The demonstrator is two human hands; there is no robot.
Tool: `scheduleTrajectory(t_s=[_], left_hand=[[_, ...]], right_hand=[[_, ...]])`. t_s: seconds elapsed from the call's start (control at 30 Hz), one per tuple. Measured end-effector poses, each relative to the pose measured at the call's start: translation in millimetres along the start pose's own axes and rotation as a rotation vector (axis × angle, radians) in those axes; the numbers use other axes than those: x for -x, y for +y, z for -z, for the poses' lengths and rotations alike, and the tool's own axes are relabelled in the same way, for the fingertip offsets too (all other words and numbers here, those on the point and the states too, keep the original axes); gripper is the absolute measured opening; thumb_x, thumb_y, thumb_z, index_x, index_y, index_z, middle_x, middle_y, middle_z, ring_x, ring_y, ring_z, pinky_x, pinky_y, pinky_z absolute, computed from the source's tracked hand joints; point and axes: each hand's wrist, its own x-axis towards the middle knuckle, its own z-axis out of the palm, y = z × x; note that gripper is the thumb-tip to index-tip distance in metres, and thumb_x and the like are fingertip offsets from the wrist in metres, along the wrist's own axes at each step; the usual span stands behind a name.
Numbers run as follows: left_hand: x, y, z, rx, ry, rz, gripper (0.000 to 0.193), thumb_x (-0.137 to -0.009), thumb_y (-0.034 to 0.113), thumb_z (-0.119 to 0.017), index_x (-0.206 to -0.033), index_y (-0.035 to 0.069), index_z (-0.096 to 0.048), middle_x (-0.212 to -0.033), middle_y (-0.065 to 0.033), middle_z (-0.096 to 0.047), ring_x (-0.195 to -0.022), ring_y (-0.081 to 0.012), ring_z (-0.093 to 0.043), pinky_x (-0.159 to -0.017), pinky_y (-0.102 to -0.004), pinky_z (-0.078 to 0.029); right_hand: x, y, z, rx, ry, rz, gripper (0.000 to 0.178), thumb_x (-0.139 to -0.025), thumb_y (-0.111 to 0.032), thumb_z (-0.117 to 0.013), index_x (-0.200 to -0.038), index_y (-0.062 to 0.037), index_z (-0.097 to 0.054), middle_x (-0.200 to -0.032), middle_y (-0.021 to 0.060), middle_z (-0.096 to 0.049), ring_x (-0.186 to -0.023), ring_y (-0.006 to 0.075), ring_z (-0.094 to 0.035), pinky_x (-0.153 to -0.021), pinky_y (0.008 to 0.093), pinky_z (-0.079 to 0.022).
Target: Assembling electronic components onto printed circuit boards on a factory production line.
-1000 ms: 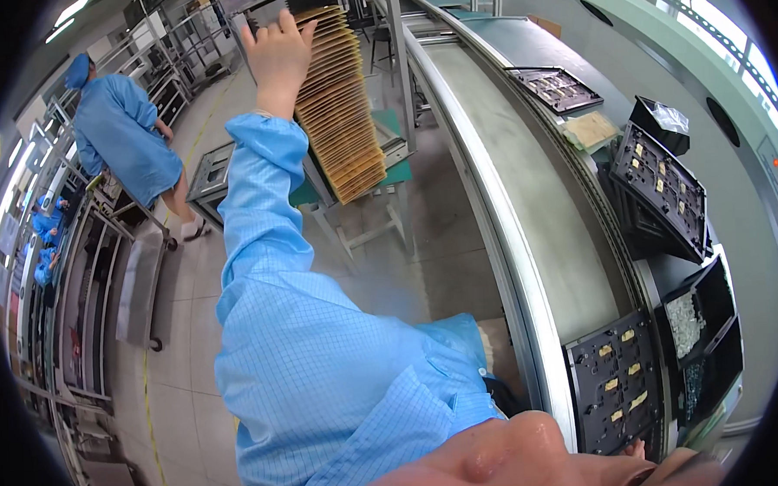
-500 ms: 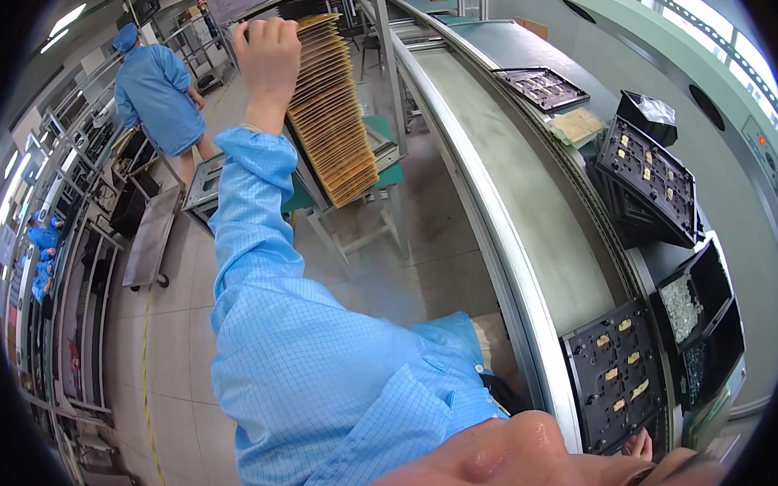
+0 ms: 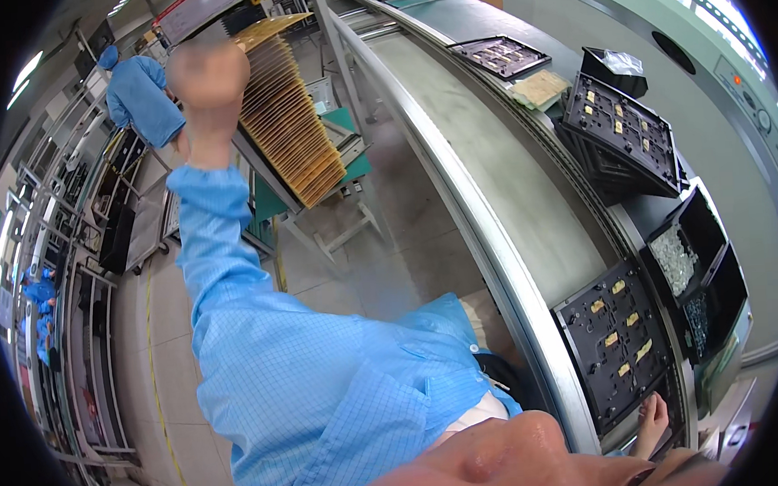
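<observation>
The left hand [image 3: 208,77], blurred, grip closed on nothing visible, hangs beside the racked boards [image 3: 292,117]; the right hand [image 3: 650,418] rests fingers on a tray [image 3: 619,346], grip unclear.

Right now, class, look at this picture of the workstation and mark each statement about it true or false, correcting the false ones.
1. The left hand is raised beside the slanted stack of thin yellow boards. True.
2. The right hand rests on the stack. False: it lies by the black compartment tray with small yellow parts.
3. The grey conveyor belt carries red boxes. False: its near stretch is bare.
4. A person in a blue coat stands in the background. True.
</observation>
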Motion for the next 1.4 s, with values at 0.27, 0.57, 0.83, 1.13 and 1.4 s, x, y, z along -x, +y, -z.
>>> scheduleTrajectory(t_s=[0.27,0.57,0.83,1.13,1.4], left_hand=[[-52.6,165.4,140.6,0.881,0.563,-0.131,0.007,-0.078,0.007,-0.068,-0.084,0.011,-0.07,-0.081,0.004,-0.065,-0.073,-0.0068,-0.06,-0.091,-0.0363,-0.038],[-99.1,333.1,246.1,1.626,1.173,-0.447,0.021,-0.083,0.018,-0.059,-0.094,0.003,-0.067,-0.088,-0.0056,-0.063,-0.088,-0.0172,-0.063,-0.096,-0.0413,-0.046],[-120.1,394.0,186.3,2.013,0.46,-0.393,0.033,-0.076,0.022,-0.074,-0.107,0.012,-0.067,-0.111,-0.0035,-0.064,-0.101,-0.0198,-0.061,-0.106,-0.0557,-0.039],[-124.4,424.3,145.8,1.976,0.377,-0.238,0.032,-0.07,0.001,-0.07,-0.101,0.013,-0.071,-0.099,0.0001,-0.067,-0.093,-0.0206,-0.062,-0.103,-0.0501,-0.04],[-121.1,438.0,145.8,2.015,0.33,-0.29,0.03,-0.072,0.0,-0.068,-0.099,0.013,-0.07,-0.094,0.0013,-0.066,-0.092,-0.0199,-0.061,-0.104,-0.0491,-0.039]], right_hand=[[81.2,-175.0,-50.1,-0.166,0.065,0.252,0.043,-0.104,-0.029,-0.05,-0.133,0.0019,-0.053,-0.119,0.0149,-0.063,-0.106,0.0198,-0.062,-0.095,0.0308,-0.048],[82.5,-238.9,-100.4,-0.62,-0.254,0.024,0.048,-0.097,-0.013,-0.06,-0.137,0.0072,-0.045,-0.131,0.0122,-0.057,-0.119,0.0186,-0.056,-0.103,0.0318,-0.044],[-31.7,-211.1,-60.0,-0.25,-0.223,0.113,0.048,-0.096,-0.006,-0.057,-0.141,0.0035,-0.044,-0.13,0.0089,-0.061,-0.115,0.0136,-0.058,-0.098,0.0257,-0.043],[-88.0,-235.2,-70.1,0.068,-0.533,0.265,0.032,-0.095,-0.012,-0.057,-0.126,-0.0024,-0.062,-0.108,0.0027,-0.067,-0.099,0.0084,-0.057,-0.091,0.025,-0.045],[-101.6,-226.0,-89.2,0.054,-0.677,0.131,0.031,-0.094,-0.006,-0.058,-0.125,-0.0022,-0.063,-0.105,0.0023,-0.068,-0.093,0.0071,-0.06,-0.087,0.0225,-0.048]])
